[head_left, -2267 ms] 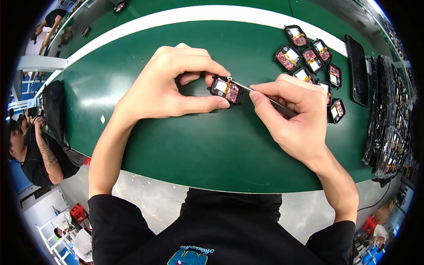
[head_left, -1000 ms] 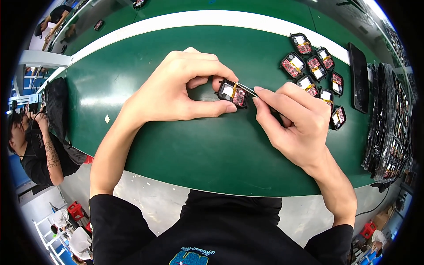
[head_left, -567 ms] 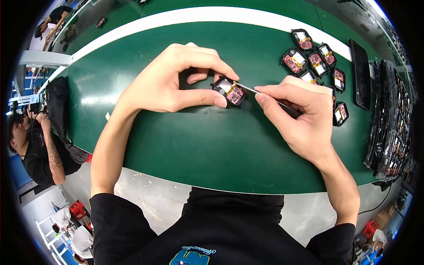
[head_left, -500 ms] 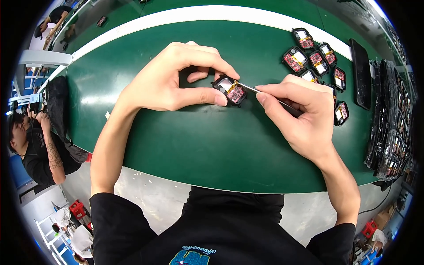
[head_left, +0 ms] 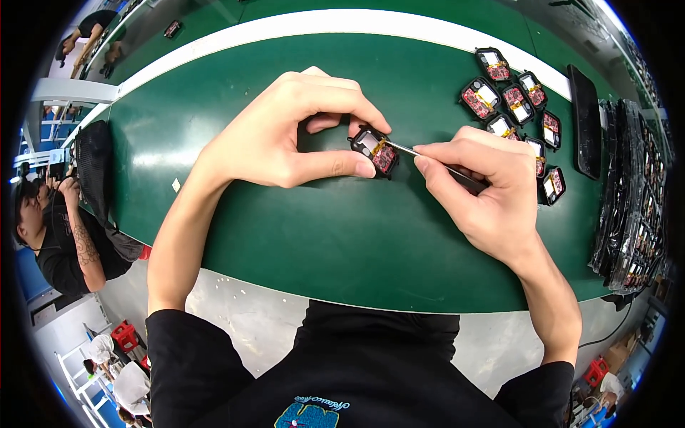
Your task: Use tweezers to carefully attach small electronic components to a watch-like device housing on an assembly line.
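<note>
Above the green table, my left hand (head_left: 289,139) pinches a small black electronic casing (head_left: 384,158) between thumb and fingers. The casing lies tilted and opens upward, showing a red circuit board, a silvery rectangular part and a yellow strip. My right hand (head_left: 492,189) is closed around slim tweezers (head_left: 403,148), dark at the grip and metallic at the tip. Their tip meets the casing beside the yellow strip; exactly what it touches is too small to tell.
Several similar open casings (head_left: 517,103) lie at the right. Past them are a black tray (head_left: 584,121) and a tall stack of plastic trays (head_left: 621,196) holding parts. A white strip (head_left: 321,23) borders the table's far side. Another person (head_left: 68,235) sits at the left.
The casing and my left hand have shifted slightly right and toward me. The tweezers' tip has moved a little with them, and my right hand sits slightly lower.
</note>
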Available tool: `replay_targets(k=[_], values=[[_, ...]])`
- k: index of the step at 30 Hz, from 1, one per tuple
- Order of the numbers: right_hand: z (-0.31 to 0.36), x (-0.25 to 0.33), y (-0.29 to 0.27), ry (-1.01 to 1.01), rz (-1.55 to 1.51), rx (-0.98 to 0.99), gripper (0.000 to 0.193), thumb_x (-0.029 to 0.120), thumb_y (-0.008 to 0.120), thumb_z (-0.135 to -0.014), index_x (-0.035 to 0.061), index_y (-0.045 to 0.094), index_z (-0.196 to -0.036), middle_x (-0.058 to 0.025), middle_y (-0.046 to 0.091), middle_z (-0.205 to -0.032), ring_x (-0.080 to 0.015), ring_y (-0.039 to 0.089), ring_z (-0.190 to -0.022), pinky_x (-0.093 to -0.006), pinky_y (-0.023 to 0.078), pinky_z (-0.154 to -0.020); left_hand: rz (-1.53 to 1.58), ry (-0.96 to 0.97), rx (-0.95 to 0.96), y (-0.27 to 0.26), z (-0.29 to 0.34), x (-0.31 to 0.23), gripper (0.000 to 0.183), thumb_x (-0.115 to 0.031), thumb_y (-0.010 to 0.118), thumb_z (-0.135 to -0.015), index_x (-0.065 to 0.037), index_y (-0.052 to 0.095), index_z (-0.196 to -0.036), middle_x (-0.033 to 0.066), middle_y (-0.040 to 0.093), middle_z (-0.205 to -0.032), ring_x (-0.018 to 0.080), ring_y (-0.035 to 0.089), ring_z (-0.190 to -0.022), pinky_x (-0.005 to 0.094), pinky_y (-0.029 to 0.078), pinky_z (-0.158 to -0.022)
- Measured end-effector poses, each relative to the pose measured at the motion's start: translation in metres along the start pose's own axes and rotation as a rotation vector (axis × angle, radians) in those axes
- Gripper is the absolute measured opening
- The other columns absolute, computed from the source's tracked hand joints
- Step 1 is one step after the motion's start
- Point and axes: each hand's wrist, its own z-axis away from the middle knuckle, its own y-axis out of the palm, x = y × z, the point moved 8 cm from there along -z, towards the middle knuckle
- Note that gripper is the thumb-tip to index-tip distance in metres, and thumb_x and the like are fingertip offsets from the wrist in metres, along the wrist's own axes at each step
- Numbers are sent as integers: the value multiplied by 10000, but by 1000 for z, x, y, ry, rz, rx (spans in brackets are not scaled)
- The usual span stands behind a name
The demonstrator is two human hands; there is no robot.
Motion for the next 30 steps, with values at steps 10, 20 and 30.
replay_targets(k=[10, 20, 30], values=[[-2, 3, -2, -13, 33, -30, 73, -9, 820, -864, -8, 844, -933, -51, 660, -659, -131, 594, -512, -305, 395, -470, -30, 40, -18, 0, 0, -4, 393, -158, 961, -754, -75, 851, -1122, 8, 728, -862, 156, 551, -710, 320, 415, -776], [2, 8, -1, -88, 69, -48, 66, -19, 824, -848, -4, 828, -911, -57, 632, -656, -158, 585, -501, -324, 400, -462, -21, 15, -9, 0, -1, -5, 400, -156, 975, -746, -83, 859, -1122, 9, 724, -854, 153, 550, -713, 313, 415, -766], [2, 7, -2, -88, 68, -57, 70, -18, 832, -843, 1, 820, -909, -50, 618, -650, -157, 575, -495, -324, 397, -456, -19, 9, -14, 1, 0, -2, 409, -166, 979, -745, -80, 859, -1127, 7, 717, -844, 146, 506, -675, 316, 414, -786]])
